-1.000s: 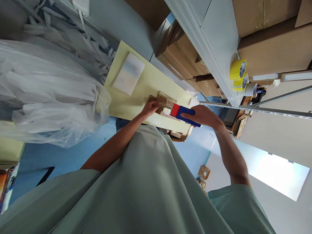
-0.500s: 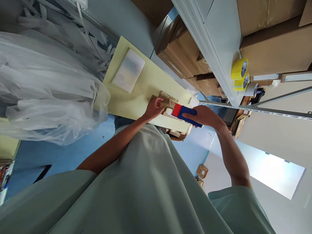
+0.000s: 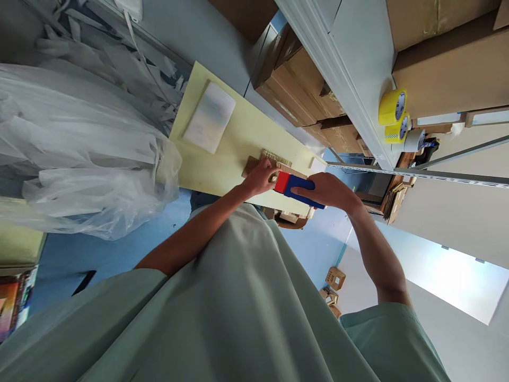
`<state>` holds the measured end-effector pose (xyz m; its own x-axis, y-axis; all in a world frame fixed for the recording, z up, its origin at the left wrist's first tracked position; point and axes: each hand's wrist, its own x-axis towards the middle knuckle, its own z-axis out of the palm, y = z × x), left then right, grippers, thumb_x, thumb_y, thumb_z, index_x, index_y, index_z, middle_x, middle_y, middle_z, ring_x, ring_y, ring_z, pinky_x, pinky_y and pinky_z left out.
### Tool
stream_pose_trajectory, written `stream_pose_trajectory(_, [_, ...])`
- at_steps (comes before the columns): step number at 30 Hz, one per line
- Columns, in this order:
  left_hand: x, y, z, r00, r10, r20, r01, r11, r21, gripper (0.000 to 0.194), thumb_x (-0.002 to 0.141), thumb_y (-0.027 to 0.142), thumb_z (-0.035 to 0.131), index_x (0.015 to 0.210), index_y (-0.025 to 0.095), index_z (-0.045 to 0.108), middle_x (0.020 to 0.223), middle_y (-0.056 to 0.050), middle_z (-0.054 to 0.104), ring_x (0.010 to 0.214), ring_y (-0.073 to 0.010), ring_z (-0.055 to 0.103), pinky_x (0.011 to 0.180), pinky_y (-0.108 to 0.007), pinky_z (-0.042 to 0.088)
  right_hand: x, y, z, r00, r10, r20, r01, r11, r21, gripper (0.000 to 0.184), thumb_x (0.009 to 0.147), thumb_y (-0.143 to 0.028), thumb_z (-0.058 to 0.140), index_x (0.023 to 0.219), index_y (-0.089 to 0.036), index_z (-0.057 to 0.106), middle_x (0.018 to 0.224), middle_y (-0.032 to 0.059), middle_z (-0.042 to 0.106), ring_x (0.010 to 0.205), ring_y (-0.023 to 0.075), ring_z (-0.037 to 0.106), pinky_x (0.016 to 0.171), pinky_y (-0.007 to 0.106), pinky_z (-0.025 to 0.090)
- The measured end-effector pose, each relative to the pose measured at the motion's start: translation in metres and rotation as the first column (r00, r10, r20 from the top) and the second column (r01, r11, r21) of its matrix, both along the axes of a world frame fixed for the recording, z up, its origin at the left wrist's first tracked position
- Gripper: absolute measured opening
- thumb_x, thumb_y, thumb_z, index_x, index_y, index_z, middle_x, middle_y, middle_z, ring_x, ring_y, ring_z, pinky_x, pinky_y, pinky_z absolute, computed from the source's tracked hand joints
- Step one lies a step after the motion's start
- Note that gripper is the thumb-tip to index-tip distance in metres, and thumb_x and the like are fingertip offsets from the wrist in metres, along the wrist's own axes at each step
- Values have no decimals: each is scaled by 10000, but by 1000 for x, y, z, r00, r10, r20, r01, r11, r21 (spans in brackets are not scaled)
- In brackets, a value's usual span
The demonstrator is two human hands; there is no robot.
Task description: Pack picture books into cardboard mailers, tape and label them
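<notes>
My right hand [image 3: 326, 190] is wrapped around a flat dark-blue box-shaped item [image 3: 299, 191] with a bright red end [image 3: 282, 182]. It is held tilted above the table, the red end toward my other hand. My left hand [image 3: 260, 176] is at that red end, its fingers bent and drawn together; what lies between the fingertips is hidden. Beneath the hands lie small brown cardboard pieces or packets [image 3: 275, 157], some wrapped in shiny tape, partly covered by my hands.
A pale yellow table [image 3: 234, 154] carries a white wrapped packet [image 3: 210, 116]. Clear plastic sheeting [image 3: 99, 175] bulges at the left. Cardboard boxes [image 3: 304, 79] stand behind. Yellow tape rolls [image 3: 392, 107] sit on a white shelf [image 3: 350, 69]. An open carton [image 3: 292, 220] is below the table edge.
My left hand has moved right, up to the red end, its fingers closing in. The blue item in my right hand has shifted slightly left.
</notes>
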<state>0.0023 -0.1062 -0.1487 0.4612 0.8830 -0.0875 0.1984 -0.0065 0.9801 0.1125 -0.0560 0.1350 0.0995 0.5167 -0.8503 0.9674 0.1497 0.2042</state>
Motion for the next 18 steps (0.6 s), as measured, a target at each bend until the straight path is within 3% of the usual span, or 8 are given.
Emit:
stream_pose_trajectory(5, [3, 2, -4, 998, 5, -57, -6, 1000, -2, 431, 856, 86, 782, 1275, 189, 781, 1300, -186, 629, 1213, -392, 676, 1064, -529, 580, 6, -1, 5, 1000, 11, 16, -12, 999, 37, 666, 1036, -831, 579, 831, -213, 716, 725, 102, 725, 752, 270, 719, 683, 359, 409])
stream_pose_trajectory(10, [1, -2, -9, 995, 23, -98, -21, 1000, 17, 411, 875, 165, 850, 1273, 228, 766, 1348, -152, 640, 1245, -362, 669, 1128, -520, 559, 40, 0, 3, 999, -8, 44, 6, 999, 52, 666, 1036, -826, 588, 774, -223, 695, 688, 96, 708, 734, 269, 718, 696, 359, 421])
stream_pose_trajectory(13, [-2, -3, -11, 994, 0, -108, 6, 999, 49, 449, 871, 167, 870, 1304, 215, 759, 1357, -154, 642, 1250, -361, 673, 1165, -524, 549, 71, -2, -9, 998, -59, 19, 59, 998, 22, 662, 1026, -826, 608, 754, -228, 690, 672, 80, 713, 684, 241, 705, 678, 350, 438])
stream_pose_trajectory(18, [-4, 0, -10, 987, -22, -159, 36, 996, 85, 470, 871, 130, 859, 1324, 199, 758, 1348, -154, 642, 1221, -347, 690, 1188, -519, 546, 117, -5, -43, 986, -163, -29, 163, 987, -7, 670, 1024, -792, 658, 670, -224, 667, 698, 106, 766, 667, 229, 732, 676, 337, 492])
